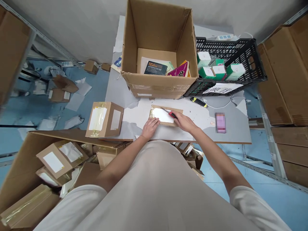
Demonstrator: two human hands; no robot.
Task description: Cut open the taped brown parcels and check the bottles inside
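Note:
A small cardboard box [157,113] with a white label and clear tape lies flat on the table in front of me. My left hand [150,127] grips its near left corner, fingers bent over the edge. In my right hand [182,121] is a red-handled utility knife [171,114], its blade pointing left across the label. Whether the blade touches the surface I cannot tell. Behind them stands a large open carton [158,85] holding several books.
A taped box [104,120] sits at the table's left edge. To the right are a black crate [240,53] with green-white boxes, a yellow-black cutter [198,102] and a blurred pink item [220,123]. A big carton [21,157] of parcels stands lower left.

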